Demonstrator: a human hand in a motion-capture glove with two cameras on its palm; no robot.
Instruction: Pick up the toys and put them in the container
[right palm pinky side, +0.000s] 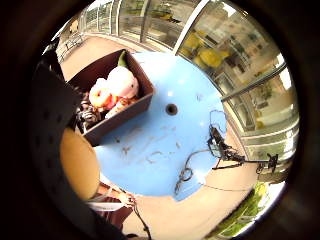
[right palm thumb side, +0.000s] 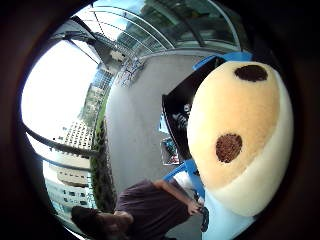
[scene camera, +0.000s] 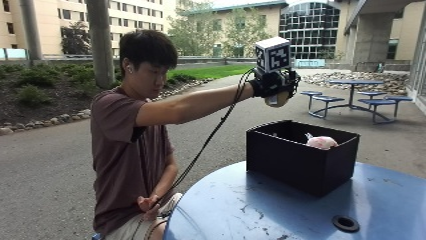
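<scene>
holding a tan toy high above the box, the right hand has its gloved fingers curled round it, arm stretched out from the shoulder. the toy shows only its lower end below the glove in the outside view; in the thumb side palm view it fills much of the picture, cream with two dark brown spots. the box is dark, open at the top, and stands on the round blue table, near the edge by the person. inside it lie a pink toy, an orange and white one touching it, and a dark one at the end beside them. a small hole sits in the tabletop, apart from the box. the bare hand is down by the person's lap.
</scene>
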